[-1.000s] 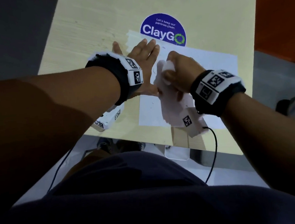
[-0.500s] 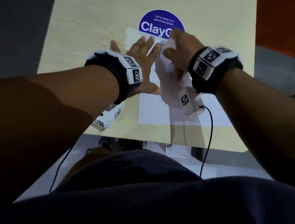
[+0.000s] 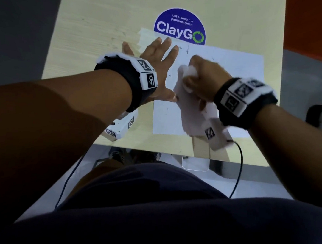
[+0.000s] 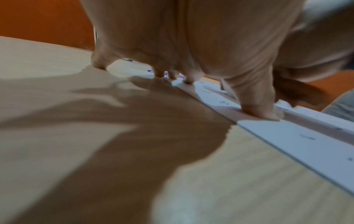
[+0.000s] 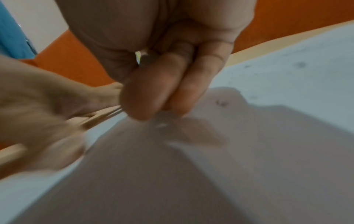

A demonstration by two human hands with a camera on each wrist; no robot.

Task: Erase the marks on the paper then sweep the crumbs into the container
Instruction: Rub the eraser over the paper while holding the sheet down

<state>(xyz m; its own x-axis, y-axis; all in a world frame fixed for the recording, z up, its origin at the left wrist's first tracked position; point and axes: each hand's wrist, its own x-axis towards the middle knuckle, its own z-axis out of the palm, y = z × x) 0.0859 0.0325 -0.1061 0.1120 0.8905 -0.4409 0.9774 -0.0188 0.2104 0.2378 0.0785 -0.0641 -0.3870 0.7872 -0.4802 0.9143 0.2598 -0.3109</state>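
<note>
Clearly the left hand [image 3: 157, 63] lies flat with fingers spread, its fingertips and thumb pressing the left margin of the paper [image 3: 235, 70] so the sheet cannot slide or buckle while it is being worked. The right hand [image 3: 203, 81] is curled around a crumpled white tissue [image 3: 189, 72], bunched at the knuckles with the rest trailing toward the near edge, apparently to brush eraser crumbs along (though I cannot make out crumbs as such, only small dark specks and faint marks [image 3: 186, 48] near the far-left corner). An eraser is not visible.

The paper sits on the table [image 3: 93, 30], its far edge touching the round blue ClayGo sticker [image 3: 179, 28]. A clear container [image 3: 196, 163] waits just beyond the table's near edge, below the right wrist. Open sheet lies to the right, and a straight pull toward the near edge looks unobstructed.
</note>
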